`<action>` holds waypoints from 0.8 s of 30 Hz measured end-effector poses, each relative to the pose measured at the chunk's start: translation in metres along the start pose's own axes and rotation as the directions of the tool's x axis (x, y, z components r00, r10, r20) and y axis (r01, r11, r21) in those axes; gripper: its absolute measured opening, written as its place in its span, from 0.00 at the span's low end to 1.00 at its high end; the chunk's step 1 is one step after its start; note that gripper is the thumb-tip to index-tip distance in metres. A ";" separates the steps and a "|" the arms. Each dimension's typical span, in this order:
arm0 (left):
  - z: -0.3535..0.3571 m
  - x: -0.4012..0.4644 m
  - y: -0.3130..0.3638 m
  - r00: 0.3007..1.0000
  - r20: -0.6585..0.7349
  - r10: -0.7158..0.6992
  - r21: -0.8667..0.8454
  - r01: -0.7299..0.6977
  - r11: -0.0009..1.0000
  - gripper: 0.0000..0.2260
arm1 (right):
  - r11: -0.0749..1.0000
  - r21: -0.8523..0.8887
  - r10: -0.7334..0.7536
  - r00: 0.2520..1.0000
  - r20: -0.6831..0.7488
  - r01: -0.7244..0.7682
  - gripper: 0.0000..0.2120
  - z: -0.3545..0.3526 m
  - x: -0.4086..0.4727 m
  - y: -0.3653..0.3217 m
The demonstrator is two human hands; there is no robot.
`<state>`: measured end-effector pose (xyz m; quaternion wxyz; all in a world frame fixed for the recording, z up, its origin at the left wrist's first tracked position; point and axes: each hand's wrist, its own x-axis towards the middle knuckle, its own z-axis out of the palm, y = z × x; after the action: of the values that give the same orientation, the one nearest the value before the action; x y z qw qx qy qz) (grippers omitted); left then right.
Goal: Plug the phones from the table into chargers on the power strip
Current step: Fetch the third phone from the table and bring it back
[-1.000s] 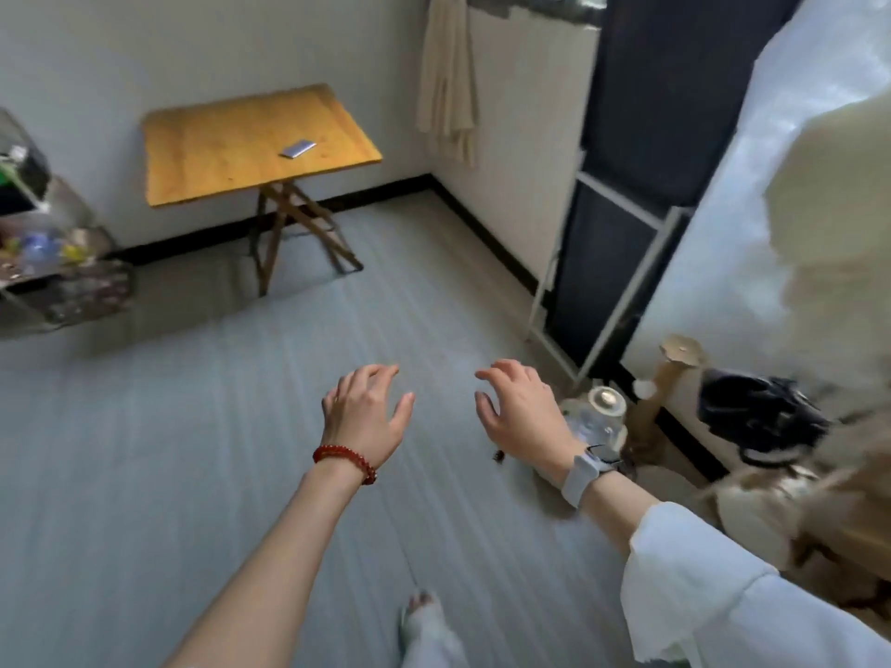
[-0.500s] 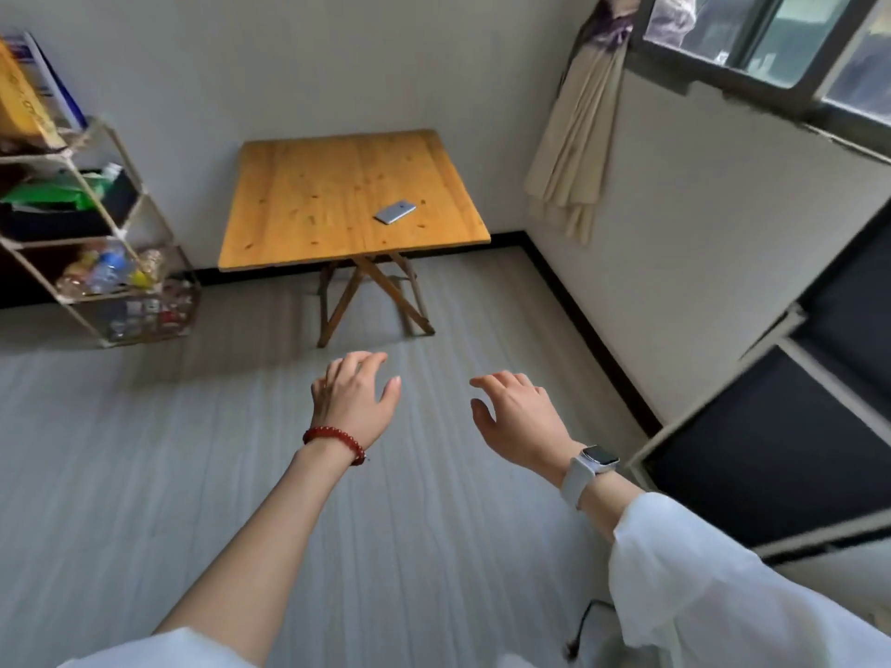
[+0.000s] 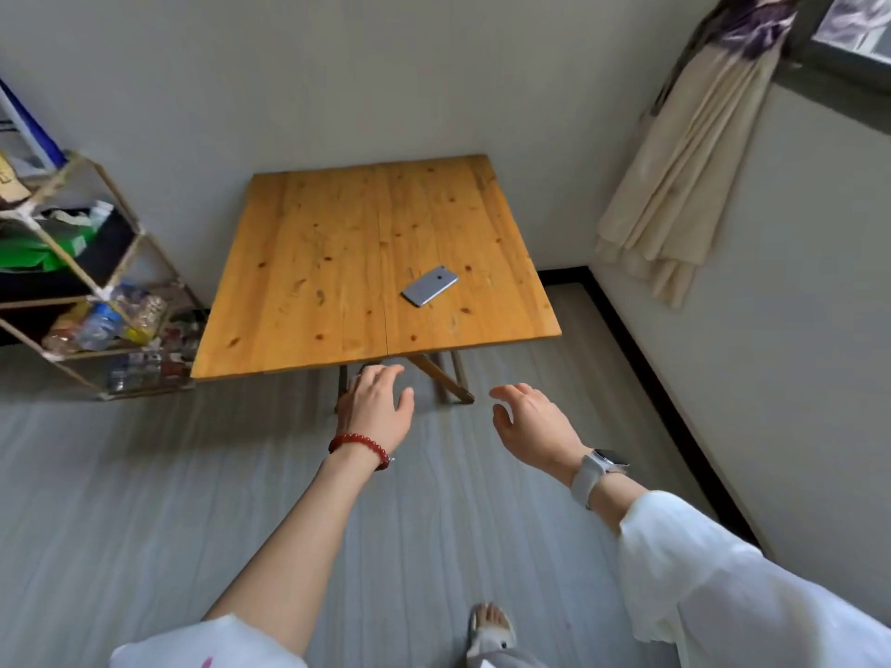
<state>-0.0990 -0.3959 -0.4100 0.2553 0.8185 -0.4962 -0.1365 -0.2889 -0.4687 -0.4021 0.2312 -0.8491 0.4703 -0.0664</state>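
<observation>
1. The left hand point(image 3: 378, 409), a red bead bracelet point(image 3: 359, 445) at its wrist, hangs in the air with fingers loosely spread and nothing in it, just short of the near edge of the tabletop point(image 3: 337, 262).
2. The right hand point(image 3: 533, 426), above a pale wristwatch point(image 3: 600, 467), is likewise open and bare, its fingers gently curled, off to the right of the tabletop's near corner.
3. The phone point(image 3: 430, 285) lies flat and alone on the right half of the tabletop, set at a slant. It is a thin grey slab with rounded corners and a smooth, likely slippery, metallic back facing up.
4. The step in hand looks like the approach and pickup. The right hand is the nearer one; it would do well to take the phone by its long edges, lift it straight off the varnished, knotty pine, and keep the charging end free.
5. No power strip or charger is in view, so the phone must be carried elsewhere.
6. A wire shelf point(image 3: 72, 262) of clutter stands to the left, and a beige curtain point(image 3: 675, 185) hangs at right.
</observation>
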 end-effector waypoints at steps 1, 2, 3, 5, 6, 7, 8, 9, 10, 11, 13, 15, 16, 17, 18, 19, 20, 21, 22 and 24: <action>0.000 0.023 -0.005 1.000 -0.004 -0.023 -0.017 0.023 1.000 0.16 | 1.000 0.017 0.008 1.000 0.020 -0.008 0.16 0.000 0.026 -0.002; 0.001 0.044 -0.012 0.999 -0.001 -0.045 -0.026 0.045 0.999 0.16 | 0.999 0.031 0.016 0.999 0.041 -0.017 0.15 0.002 0.051 -0.004; 0.004 0.059 -0.021 0.998 0.013 -0.066 -0.027 0.066 0.997 0.16 | 0.999 0.043 0.020 0.998 0.060 -0.023 0.15 0.005 0.071 -0.006; 0.010 0.099 -0.044 0.991 0.046 -0.129 -0.016 0.130 0.991 0.16 | 0.996 0.070 0.040 0.995 0.089 -0.046 0.14 0.015 0.120 -0.008; 0.015 0.119 -0.057 0.986 0.065 -0.156 -0.006 0.157 0.988 0.16 | 0.993 0.093 0.068 0.993 0.096 -0.077 0.14 0.022 0.144 -0.009; 0.019 0.140 -0.070 0.981 0.086 -0.174 0.004 0.174 0.985 0.17 | 0.987 0.115 0.102 0.989 0.102 -0.114 0.14 0.030 0.168 -0.011; 0.023 0.157 -0.080 0.978 0.107 -0.180 0.016 0.179 0.984 0.17 | 0.979 0.135 0.136 0.985 0.110 -0.150 0.15 0.037 0.188 -0.012; 0.028 0.180 -0.092 0.974 0.132 -0.182 0.035 0.179 0.983 0.18 | 0.968 0.162 0.176 0.977 0.118 -0.194 0.16 0.045 0.211 -0.015; 0.032 0.202 -0.103 0.970 0.157 -0.186 0.056 0.179 0.982 0.19 | 0.951 0.196 0.218 0.969 0.119 -0.238 0.17 0.054 0.233 -0.017; 0.037 0.226 -0.115 0.964 0.188 -0.189 0.074 0.178 0.981 0.20 | 0.932 0.225 0.265 0.957 0.118 -0.286 0.17 0.064 0.257 -0.019; 0.045 0.267 -0.134 0.948 0.258 -0.186 0.113 0.161 0.980 0.22 | 0.881 0.268 0.371 0.921 0.118 -0.389 0.17 0.079 0.299 -0.022; 0.051 0.309 -0.157 0.926 0.337 -0.170 0.169 0.118 0.979 0.24 | 0.803 0.298 0.499 0.856 0.136 -0.515 0.13 0.096 0.344 -0.028; 0.054 0.328 -0.167 0.917 0.367 -0.159 0.195 0.091 0.976 0.25 | 0.762 0.307 0.553 0.820 0.147 -0.569 0.11 0.102 0.363 -0.031; 0.057 0.346 -0.178 0.906 0.395 -0.150 0.218 0.067 0.974 0.26 | 0.715 0.321 0.607 0.780 0.156 -0.621 0.11 0.109 0.383 -0.035; 0.060 0.360 -0.187 0.897 0.417 -0.144 0.239 0.044 0.970 0.28 | 0.667 0.341 0.653 0.740 0.160 -0.662 0.11 0.115 0.399 -0.038; 0.064 0.377 -0.195 0.886 0.442 -0.138 0.255 0.023 0.967 0.29 | 0.616 0.361 0.701 0.697 0.154 -0.700 0.14 0.121 0.416 -0.042; 0.068 0.391 -0.203 0.876 0.463 -0.133 0.271 0.003 0.963 0.31 | 0.574 0.366 0.745 0.652 0.139 -0.733 0.19 0.126 0.433 -0.045; 0.074 0.403 -0.209 0.868 0.482 -0.120 0.288 -0.028 0.957 0.33 | 0.542 0.346 0.783 0.609 0.123 -0.766 0.24 0.132 0.448 -0.047; 0.079 0.412 -0.215 0.860 0.499 -0.103 0.307 -0.064 0.950 0.34 | 0.514 0.314 0.816 0.568 0.109 -0.798 0.28 0.137 0.460 -0.050; 0.087 0.423 -0.224 0.850 0.521 -0.077 0.338 -0.123 0.933 0.36 | 0.422 0.285 0.875 0.469 0.118 -0.860 0.36 0.144 0.476 -0.055</action>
<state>0.2248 -0.7095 -0.5942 -0.0422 0.7762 -0.5733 -0.2589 0.0623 -0.7916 -0.5543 0.3487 -0.4363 0.8289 -0.0303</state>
